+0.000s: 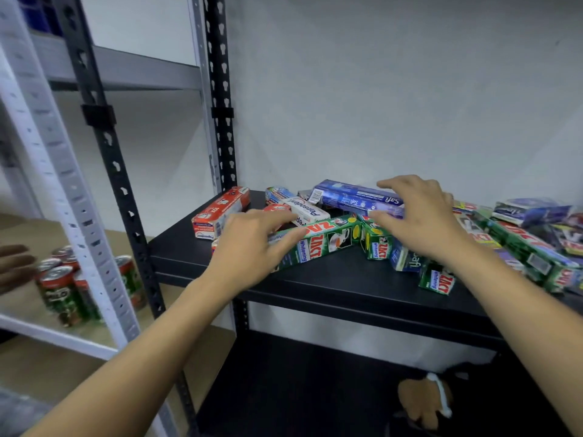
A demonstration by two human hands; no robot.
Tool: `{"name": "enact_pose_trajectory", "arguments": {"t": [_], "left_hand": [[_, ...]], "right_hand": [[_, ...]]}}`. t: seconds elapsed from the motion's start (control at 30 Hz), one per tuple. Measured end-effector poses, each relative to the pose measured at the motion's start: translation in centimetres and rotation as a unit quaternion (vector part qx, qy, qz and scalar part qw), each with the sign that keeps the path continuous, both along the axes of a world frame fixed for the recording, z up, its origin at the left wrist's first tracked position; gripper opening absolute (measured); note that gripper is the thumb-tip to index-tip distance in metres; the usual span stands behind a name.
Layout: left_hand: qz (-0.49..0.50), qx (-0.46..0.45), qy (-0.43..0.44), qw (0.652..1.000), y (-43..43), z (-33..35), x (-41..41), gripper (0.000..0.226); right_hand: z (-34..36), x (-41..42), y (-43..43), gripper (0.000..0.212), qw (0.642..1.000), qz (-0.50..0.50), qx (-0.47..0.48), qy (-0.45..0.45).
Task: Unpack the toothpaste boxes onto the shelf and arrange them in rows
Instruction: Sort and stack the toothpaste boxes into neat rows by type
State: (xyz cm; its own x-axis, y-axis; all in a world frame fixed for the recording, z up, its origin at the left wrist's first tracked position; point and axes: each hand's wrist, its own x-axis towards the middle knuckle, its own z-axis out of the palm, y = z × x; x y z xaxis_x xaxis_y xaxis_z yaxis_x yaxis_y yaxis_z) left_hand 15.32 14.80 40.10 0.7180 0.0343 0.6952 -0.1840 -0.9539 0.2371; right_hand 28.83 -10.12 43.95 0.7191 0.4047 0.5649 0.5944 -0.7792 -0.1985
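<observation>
A loose heap of toothpaste boxes lies on the black shelf (315, 279). My left hand (249, 244) hovers with spread fingers over a long green Zact box (318, 242), its fingertips touching the box's top. My right hand (419, 219) is spread above a short green Zact box (377, 242), fingers reaching to the blue boxes (350, 197) stacked behind. A white Pepsodent box (304, 209) and a red Pepsodent box (217, 212) lie at the left of the heap. More green, red and blue boxes (530, 244) are piled at the right.
A black slotted upright (220, 89) and a white wall (394, 89) bound the shelf. A grey rack to the left holds several red and green cans (69, 285). Another person's hand (12, 263) shows at the left edge. A brown object (422, 402) lies on the lower shelf.
</observation>
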Motion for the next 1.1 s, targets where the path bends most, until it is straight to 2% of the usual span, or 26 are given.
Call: {"name": "enact_pose_trajectory", "arguments": {"t": [0.1, 0.2, 0.3, 0.43, 0.57, 0.77, 0.87, 1.0, 1.1], "left_hand": [[0.042, -0.035, -0.063, 0.997, 2.2, 1.2, -0.4, 0.047], [0.109, -0.113, -0.085, 0.984, 5.5, 1.6, 0.2, 0.043], [0.152, -0.214, -0.031, 0.965, 8.8, 0.3, 1.0, 0.052], [0.159, -0.287, 0.095, 0.940, 11.2, -1.3, 1.7, 0.080], [0.185, -0.251, 0.125, 0.942, 11.8, -1.7, 2.5, 0.071], [0.181, -0.265, 0.097, 0.942, 12.6, -2.2, 2.8, 0.065], [0.173, -0.269, 0.093, 0.943, 12.6, -2.0, 2.8, 0.064], [0.167, -0.279, 0.081, 0.942, 12.4, -2.0, 2.7, 0.064], [0.168, -0.281, 0.074, 0.942, 12.4, -2.1, 2.7, 0.065]], "right_hand": [[-0.7, -1.5, 1.6, 0.052, 0.999, 0.038, -0.008, -0.030], [-1.3, -1.8, 3.7, 0.045, 0.997, 0.078, -0.016, -0.012], [-1.8, -1.8, 5.6, 0.042, 0.991, 0.128, -0.025, 0.010], [-4.0, -2.3, 8.0, 0.044, 0.979, 0.194, -0.017, 0.051], [-5.7, -2.4, 8.7, 0.046, 0.976, 0.206, 0.033, 0.065], [-5.0, -3.0, 7.9, 0.017, 0.960, 0.244, 0.111, 0.075], [-4.4, -3.2, 7.2, 0.016, 0.959, 0.237, 0.123, 0.098], [-2.4, -3.3, 7.5, 0.016, 0.965, 0.212, 0.057, 0.144], [-0.8, -2.3, 8.8, 0.010, 0.976, 0.174, 0.009, 0.131]]}}
